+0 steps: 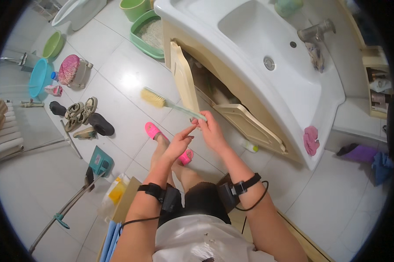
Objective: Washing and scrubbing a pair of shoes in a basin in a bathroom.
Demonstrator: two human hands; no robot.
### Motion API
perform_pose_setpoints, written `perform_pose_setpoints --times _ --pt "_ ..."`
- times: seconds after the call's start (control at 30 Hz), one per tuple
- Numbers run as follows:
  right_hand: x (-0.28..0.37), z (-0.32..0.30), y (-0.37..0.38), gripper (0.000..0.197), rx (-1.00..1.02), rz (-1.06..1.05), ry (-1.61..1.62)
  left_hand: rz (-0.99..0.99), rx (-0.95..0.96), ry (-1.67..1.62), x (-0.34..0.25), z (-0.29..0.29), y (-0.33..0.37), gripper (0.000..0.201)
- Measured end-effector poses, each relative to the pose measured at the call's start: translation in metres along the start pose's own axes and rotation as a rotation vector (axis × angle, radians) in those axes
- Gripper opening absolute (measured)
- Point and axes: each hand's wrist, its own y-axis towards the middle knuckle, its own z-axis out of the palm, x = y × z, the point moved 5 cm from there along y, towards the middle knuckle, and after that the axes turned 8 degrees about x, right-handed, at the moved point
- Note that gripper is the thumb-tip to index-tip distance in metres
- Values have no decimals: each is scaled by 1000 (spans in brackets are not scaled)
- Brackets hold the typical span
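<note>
R hand (212,132) clamps the long-handled brush (174,105) near its end, L hand's (178,146) grip unclear; firm hold w/ bristles (153,98) clear of the L cabinet door (182,75) is prob. best.

The right hand (208,127) holds a brush (174,105), bristles (153,98) toward ten o'clock; the left hand (178,145) lies at the right's eight o'clock. Sink (249,43) at one o'clock, shoes (90,105) at nine.
</note>
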Motion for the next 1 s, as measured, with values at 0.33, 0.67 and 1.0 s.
perform_pose_setpoints --times 0.33,0.67,1.0 --pt "9 28 23 23 202 119 -557 -277 -40 54 -25 -53 -11 59" --pt "-24 -52 56 32 28 439 -678 -288 -64 -193 -90 -138 -2 52" --pt "106 137 194 20 207 249 -156 -327 -158 -185 -182 -263 -29 49"
